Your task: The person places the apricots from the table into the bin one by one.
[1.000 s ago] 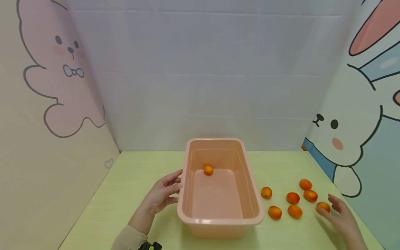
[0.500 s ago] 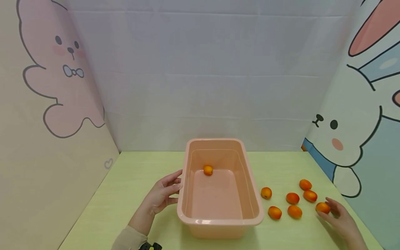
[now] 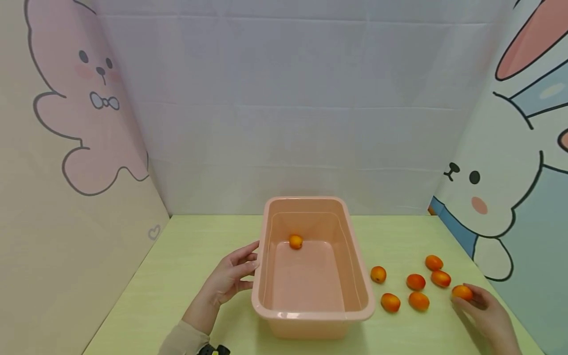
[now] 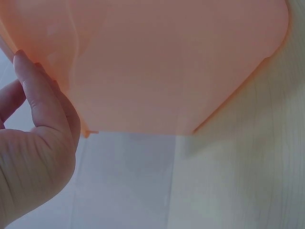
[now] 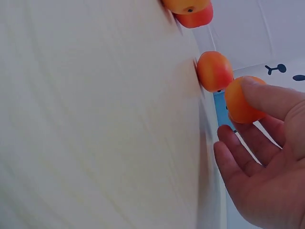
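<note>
Your right hand (image 3: 487, 313) pinching an orange fruit (image 3: 462, 293).
The fruit is right of six loose fruits (image 3: 419, 301) on the table (image 3: 204, 236); your left hand (image 3: 228, 277), loosely spread, touches the left side of the pink basin (image 3: 312, 314).

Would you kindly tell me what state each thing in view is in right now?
Pink bin: upright, uncovered, with one fruit inside.
Fruit in the bin: lying at the far end.
Fruit at the fingertips: pinched.
Six other fruits: loose on the table.
Left hand: touching the bin's left side.
Right hand: pinching one fruit.
</note>
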Available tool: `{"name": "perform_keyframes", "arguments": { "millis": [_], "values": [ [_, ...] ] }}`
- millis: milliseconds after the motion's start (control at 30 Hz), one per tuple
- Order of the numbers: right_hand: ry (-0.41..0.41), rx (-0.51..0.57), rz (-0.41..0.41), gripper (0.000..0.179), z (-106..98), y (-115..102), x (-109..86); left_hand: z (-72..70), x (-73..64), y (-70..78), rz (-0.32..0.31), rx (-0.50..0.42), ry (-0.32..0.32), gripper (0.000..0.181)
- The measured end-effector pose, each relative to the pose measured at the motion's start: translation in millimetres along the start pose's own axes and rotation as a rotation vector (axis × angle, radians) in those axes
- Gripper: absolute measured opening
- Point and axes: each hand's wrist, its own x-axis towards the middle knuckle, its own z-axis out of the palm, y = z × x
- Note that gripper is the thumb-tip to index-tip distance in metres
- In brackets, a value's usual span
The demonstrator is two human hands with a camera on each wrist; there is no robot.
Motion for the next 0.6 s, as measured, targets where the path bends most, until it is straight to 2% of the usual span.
{"name": "perform_keyframes", "arguments": {
  "millis": [233,467,600],
  "values": [
    [0.001,0.025,-0.077,0.08,-6,-20,-8.4,0.5,-1.4,1.1,0.006,0.002,-0.003,0.065],
    [-0.013,0.017,-0.147,0.078,-8,-53,-14.4,1.0,-1.9,1.4,0.006,0.007,-0.001,0.065],
    [-0.015,0.006,-0.244,0.075,-6,-76,-15.9,0.9,-1.6,2.0,0.013,0.014,-0.006,0.064]
  ]
}}
